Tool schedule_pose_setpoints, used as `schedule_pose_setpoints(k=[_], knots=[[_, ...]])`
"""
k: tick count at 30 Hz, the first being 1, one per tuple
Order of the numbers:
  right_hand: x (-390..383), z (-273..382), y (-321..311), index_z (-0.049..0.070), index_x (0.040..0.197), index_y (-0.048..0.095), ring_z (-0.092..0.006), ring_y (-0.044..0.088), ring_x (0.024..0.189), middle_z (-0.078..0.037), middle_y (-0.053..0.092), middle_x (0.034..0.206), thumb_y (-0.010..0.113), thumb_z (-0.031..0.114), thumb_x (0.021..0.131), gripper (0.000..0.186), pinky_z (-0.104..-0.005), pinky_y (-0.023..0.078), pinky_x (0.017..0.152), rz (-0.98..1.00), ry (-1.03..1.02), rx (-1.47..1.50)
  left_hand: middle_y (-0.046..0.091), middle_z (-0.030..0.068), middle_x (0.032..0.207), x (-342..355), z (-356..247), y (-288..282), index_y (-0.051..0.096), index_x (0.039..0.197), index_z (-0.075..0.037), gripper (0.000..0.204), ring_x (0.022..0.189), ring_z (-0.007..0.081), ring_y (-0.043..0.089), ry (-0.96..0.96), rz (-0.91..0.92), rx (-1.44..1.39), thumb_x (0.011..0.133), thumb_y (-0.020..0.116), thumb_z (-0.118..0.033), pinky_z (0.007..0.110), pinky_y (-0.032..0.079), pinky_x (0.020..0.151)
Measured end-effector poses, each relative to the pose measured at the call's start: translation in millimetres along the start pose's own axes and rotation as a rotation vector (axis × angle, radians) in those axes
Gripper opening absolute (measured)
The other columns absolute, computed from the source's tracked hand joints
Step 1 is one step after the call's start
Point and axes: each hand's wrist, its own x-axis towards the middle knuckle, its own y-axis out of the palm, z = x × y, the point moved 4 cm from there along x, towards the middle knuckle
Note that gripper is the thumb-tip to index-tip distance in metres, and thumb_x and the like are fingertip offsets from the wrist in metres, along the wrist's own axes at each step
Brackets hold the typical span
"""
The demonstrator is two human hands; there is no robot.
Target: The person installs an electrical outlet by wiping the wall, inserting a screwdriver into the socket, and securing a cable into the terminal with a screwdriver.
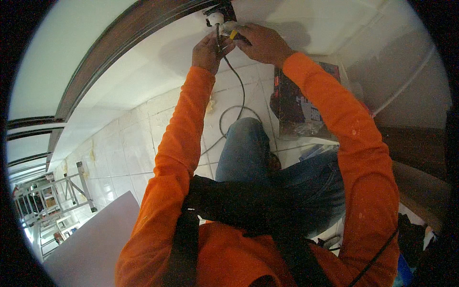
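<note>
A white round fitting (216, 19) with dark parts sits on the wall at top centre, and a black cable (234, 72) drops from it into loops on the tiled floor. My left hand (206, 53) is closed on the cable just below the fitting, its fingertips beside the wire. My right hand (263, 44) grips a tool with a yellow-and-black handle (233, 35) close to my left fingertips; the tool's working end is too small to make out. A pale, shiny piece behind the tool is unclear.
A dark printed box (294, 115) lies on the tiles (129, 158) beside my bent legs. Dark wooden trim (95, 62) runs along the wall. A metal ladder-like frame (79, 186) stands at left, beside a pale board (91, 244). A wooden edge (411, 143) is at right.
</note>
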Motion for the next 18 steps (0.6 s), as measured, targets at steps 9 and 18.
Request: schedule_pose_setpoints(k=[9,18], knots=[[-3.2,-6.2,-13.0,0.009,0.112,0.053,-0.0345,0.058,0.091,-0.017,0.059,0.100,0.052,0.030,0.083,0.035,-0.0446,0.047,0.081,-0.035,0.025,-0.030,0.065,0.0064,0.096,1.7,-16.5,12.9,0.055,0.106,0.003,0.031,0.089,0.0145,0.062,0.099,0.081,0.487,0.083,0.062,-0.017,0.026,0.053,0.077],[-1.2,-7.5,-18.6,0.007,0.118,0.051,-0.0359,0.055,0.096,-0.017,0.056,0.107,0.056,0.028,0.084,0.041,-0.0422,0.043,0.087,0.126,0.061,-0.028,0.064,0.0087,0.099,10.1,8.9,7.6,0.054,0.114,-0.008,0.044,0.090,0.0219,0.062,0.058,0.104,-0.037,0.080,0.063,-0.034,0.032,0.050,0.079]])
